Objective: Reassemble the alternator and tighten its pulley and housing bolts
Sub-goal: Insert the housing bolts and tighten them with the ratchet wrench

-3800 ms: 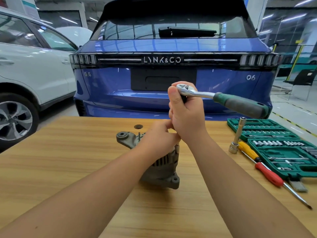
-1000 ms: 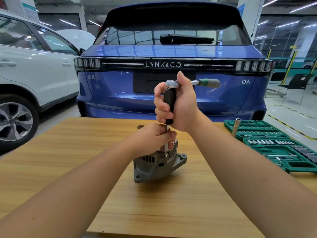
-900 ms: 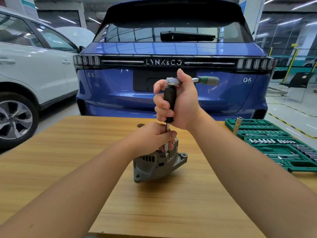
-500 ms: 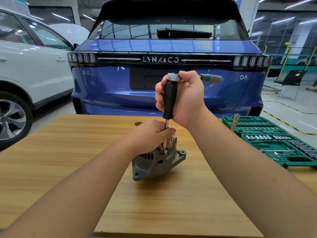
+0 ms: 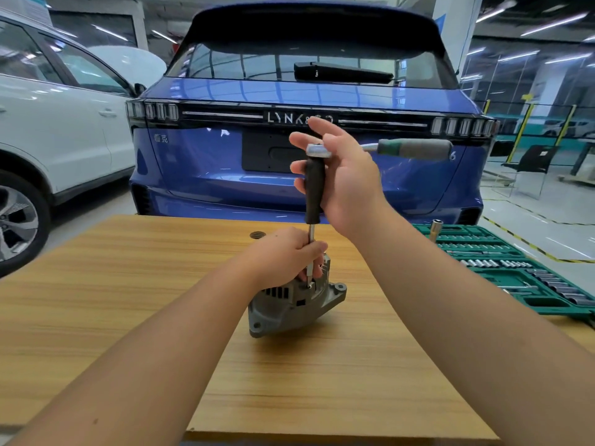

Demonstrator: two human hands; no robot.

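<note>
where the wood table [image 5: 128, 317] is widest, near its middle, the alternator [image 5: 289, 307] sits tilted on its side, touching the top. bare wood lies all around it, with lots of room to the left and toward the near edge. the table's near edge has a step in it at the bottom, so the right part sticks out closer than the left part.

the left hand [image 5: 283, 255] rests on top of the alternator. its fingers are curled round the thin metal shaft just above the tip, pinching it. the tip stands on the alternator's top face; i cannot tell what it sits on.

the driver [image 5: 314, 188] stands straight up, its black handle above the shaft. a ratchet [image 5: 409, 149] sits on the handle's top and its green grip points off to the right, out in the open air in front of a blue car [image 5: 209, 162].

the right hand [image 5: 344, 178] is up high beside the black handle. its fingers are spread and mostly straight, with the palm against the handle and the ratchet head. it does not close tight round them.

a green socket case [image 5: 515, 278] lies open at the right edge of the table, well apart from the alternator. a small dark ring [image 5: 257, 234] lies near the far edge. a white car [image 5: 48, 130] stands to the left, past the table.
</note>
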